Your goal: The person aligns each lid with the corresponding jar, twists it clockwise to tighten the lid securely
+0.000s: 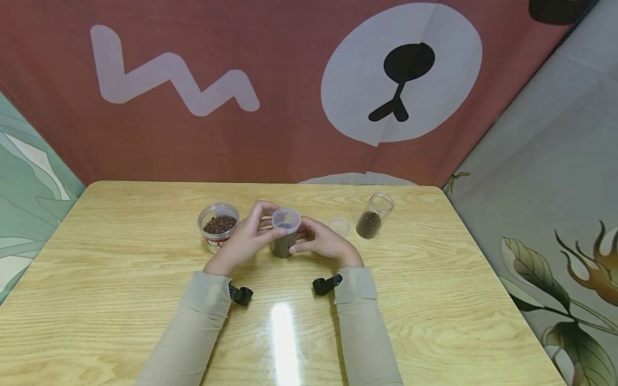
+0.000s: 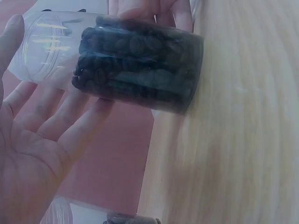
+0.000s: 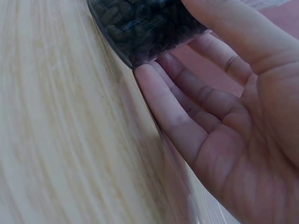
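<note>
Probably steadying: left hand (image 1: 247, 236) (9 o'clock), right hand (image 1: 325, 242) (3 o'clock) clamped on clear cylindrical dark-bean jar (image 1: 282, 245); next needs level handling.

In the head view, we saw the left hand (image 1: 247, 235) and the right hand (image 1: 325, 241) just below the centre, facing each other, with bent fingers (image 3: 163, 100); both forearms (image 1: 189, 332) extended from the bottom edge.

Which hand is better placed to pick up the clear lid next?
Probably the right hand: the clear lid lies close beside it, while the left hand is across the jar. Both hold the jar.
</note>
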The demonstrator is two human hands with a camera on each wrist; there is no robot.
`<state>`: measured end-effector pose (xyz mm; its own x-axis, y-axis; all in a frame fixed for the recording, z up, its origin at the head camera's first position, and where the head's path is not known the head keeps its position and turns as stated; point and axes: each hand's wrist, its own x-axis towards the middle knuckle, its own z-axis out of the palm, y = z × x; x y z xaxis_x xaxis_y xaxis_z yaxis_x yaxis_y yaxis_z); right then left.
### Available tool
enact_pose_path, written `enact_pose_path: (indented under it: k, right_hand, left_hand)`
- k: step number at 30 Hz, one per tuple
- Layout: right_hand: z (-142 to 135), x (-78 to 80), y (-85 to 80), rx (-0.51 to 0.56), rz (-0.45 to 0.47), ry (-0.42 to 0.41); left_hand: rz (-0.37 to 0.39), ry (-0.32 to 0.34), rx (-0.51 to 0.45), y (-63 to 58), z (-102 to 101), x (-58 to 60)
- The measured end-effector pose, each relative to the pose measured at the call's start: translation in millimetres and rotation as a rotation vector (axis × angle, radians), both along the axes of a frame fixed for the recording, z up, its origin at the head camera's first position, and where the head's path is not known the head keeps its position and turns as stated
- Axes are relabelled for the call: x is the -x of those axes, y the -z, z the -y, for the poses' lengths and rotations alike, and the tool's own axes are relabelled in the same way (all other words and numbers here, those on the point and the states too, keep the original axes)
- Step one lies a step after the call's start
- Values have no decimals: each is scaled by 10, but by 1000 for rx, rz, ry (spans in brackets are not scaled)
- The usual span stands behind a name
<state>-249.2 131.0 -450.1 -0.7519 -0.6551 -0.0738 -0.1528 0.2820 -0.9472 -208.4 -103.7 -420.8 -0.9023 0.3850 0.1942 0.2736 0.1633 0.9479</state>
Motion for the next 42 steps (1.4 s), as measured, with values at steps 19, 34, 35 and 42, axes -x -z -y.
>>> enact_pose_path:
  k: [19, 34, 35, 42]
  right_hand:
    - [-14, -21, 3, -8, -15, -6]
    - [-4, -13, 19, 1, -10, -17]
    - [-5, -11, 18, 1, -9, -17]
    - [-3, 9, 21, 1, -26, -15]
  left_hand:
    - [67, 59, 16, -12, 72, -6]
    - [2, -11, 59, -27, -17, -28]
    - [4, -14, 63, -30, -14, -31]
    - [-27, 1, 76, -54, 3, -32]
